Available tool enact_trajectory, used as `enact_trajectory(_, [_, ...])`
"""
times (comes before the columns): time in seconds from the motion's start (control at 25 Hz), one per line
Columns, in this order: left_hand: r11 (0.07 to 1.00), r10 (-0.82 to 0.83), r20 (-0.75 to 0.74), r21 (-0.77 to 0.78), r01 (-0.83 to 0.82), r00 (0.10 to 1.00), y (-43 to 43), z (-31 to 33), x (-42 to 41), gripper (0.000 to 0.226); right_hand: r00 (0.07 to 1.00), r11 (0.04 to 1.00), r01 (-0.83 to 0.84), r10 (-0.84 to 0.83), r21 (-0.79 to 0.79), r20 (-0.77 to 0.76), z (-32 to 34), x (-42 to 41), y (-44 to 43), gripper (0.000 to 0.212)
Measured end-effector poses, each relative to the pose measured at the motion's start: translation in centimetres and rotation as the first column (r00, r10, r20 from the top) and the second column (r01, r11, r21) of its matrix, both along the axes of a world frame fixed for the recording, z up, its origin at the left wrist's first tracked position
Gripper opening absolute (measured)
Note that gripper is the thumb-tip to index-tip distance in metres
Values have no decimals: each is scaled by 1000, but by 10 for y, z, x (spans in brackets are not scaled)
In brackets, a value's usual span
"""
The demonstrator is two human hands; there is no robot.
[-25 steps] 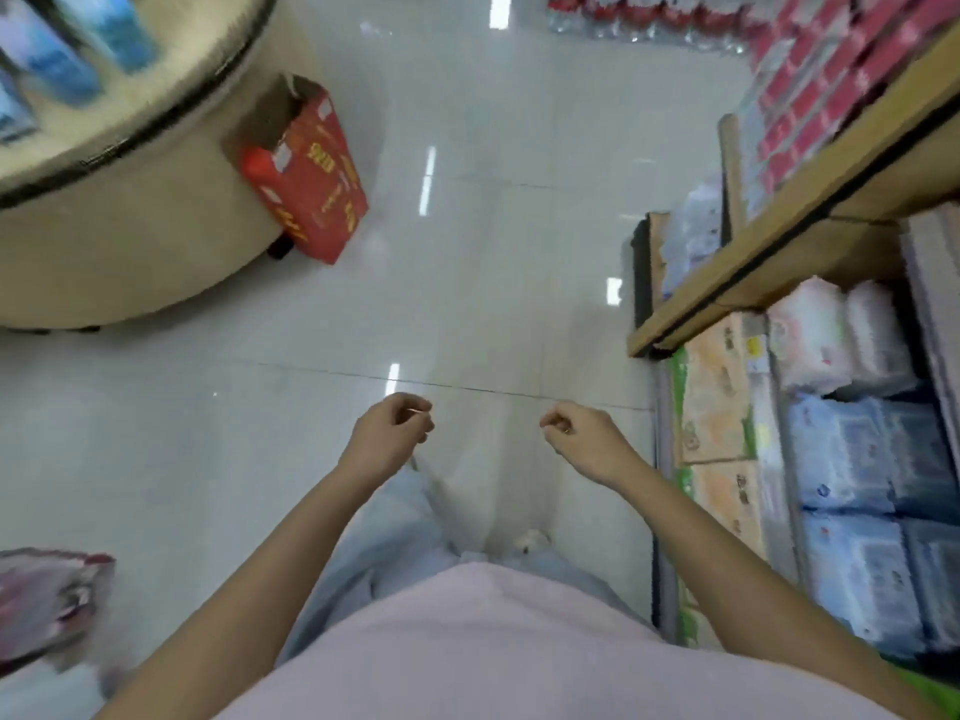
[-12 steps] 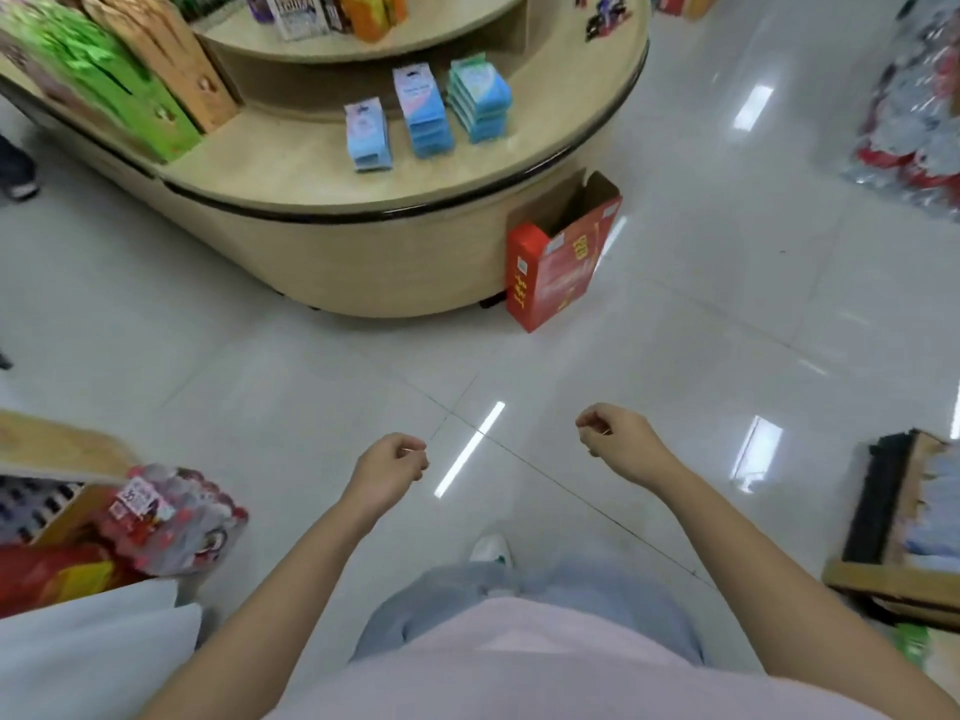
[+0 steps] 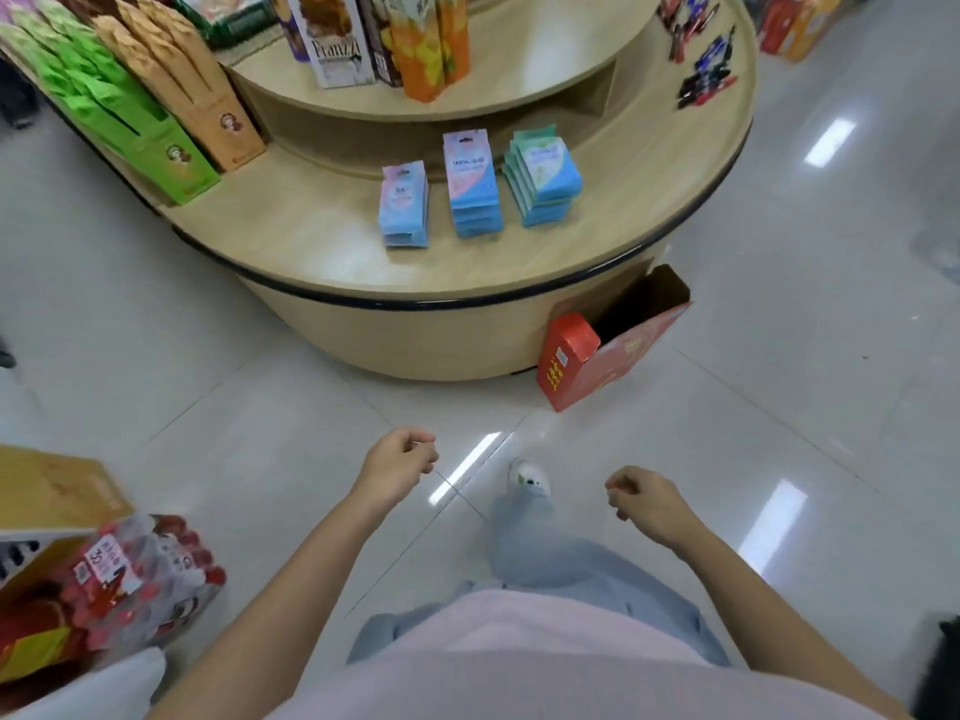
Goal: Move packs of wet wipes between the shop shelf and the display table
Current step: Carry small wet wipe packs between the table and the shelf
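Observation:
Three stacks of wet wipe packs lie on the lower tier of the round wooden display table [image 3: 322,262]: a small blue-pink stack [image 3: 404,205] on the left, a taller blue-pink stack [image 3: 471,185] in the middle, and a blue-green stack [image 3: 543,176] on the right. My left hand [image 3: 397,467] and my right hand [image 3: 647,504] hang over the floor well short of the table. Both are loosely curled with nothing in them. The shop shelf is out of view.
A red open carton [image 3: 608,350] stands on the floor against the table's base at the right. Green and tan snack boxes [image 3: 145,106] line the table's left. A shrink-wrapped pack of red-capped bottles [image 3: 140,579] sits at my lower left. My foot [image 3: 530,478] is on the glossy tiles.
My view has swung away from the shelf on the right toward the display table, which has come closer and now fills the upper frame. Both hands stay curled and empty.

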State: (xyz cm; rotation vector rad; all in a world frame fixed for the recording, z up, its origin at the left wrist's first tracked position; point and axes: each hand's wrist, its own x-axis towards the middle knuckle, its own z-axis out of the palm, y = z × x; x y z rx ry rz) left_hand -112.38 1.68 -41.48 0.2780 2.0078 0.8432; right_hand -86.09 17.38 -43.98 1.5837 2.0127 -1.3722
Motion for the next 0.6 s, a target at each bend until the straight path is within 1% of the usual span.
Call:
enact_trajectory(0.12, [994,68,9,-89,-67,998,37,-10,-31,13,993,993,-114,114,36,23,10,-61,78,14])
enact_trajectory(0.2, [985,136,14,-104,-134,991,64,-15,-53,16,972,969,-235,234,81,16,19,-110,130,13])
enact_trajectory(0.28, [975,197,26,-112,-193,980,84,-16,-71,17,959,951,-279,283,132,-6,28,-156,171,13])
enact_trajectory(0.4, [955,279,61,-120,-271,958,105,-24,-99,11,965,960,-244,254,136,-62,35,-221,214,17])
enact_trajectory(0.48, [940,326,85,-136,-313,942,117,-31,-123,8,964,967,-232,243,110,-104,30,-258,233,12])
enact_trajectory(0.52, [935,337,93,-150,-322,937,124,-36,-137,10,968,973,-216,225,84,-115,26,-272,239,10])
enact_trajectory(0.6, [941,311,106,-175,-290,945,143,-41,-171,14,982,988,-150,152,25,-114,16,-294,250,13])
